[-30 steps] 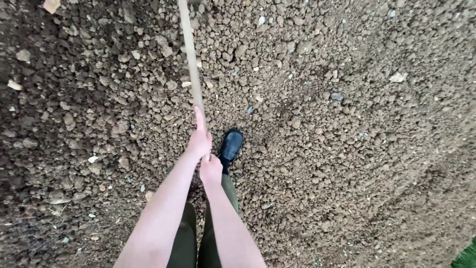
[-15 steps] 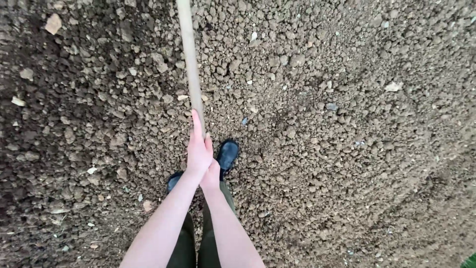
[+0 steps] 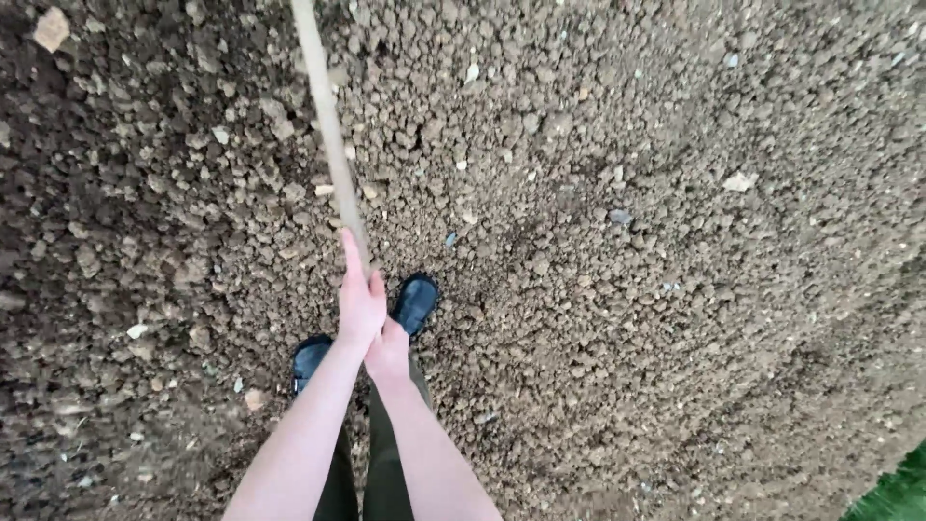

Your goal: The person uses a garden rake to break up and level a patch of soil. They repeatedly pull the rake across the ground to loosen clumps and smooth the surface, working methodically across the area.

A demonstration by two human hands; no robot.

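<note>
Over clumped brown soil [image 3: 675,289], a long pale wooden handle [image 3: 328,135] is held near its lower end, the shaft slanting up and leftward out of the top of the picture; its working head is not seen. The handle is judged stiff, fairly light and dry enough not to slip, best gripped near the end as here. The left hand [image 3: 359,299] is wrapped around the shaft with the forefinger laid straight along it. Just below and touching it, the right hand [image 3: 388,352] is closed around the butt. Both bare forearms are stretched forward, close together, above two dark shoes [image 3: 415,301].
</note>
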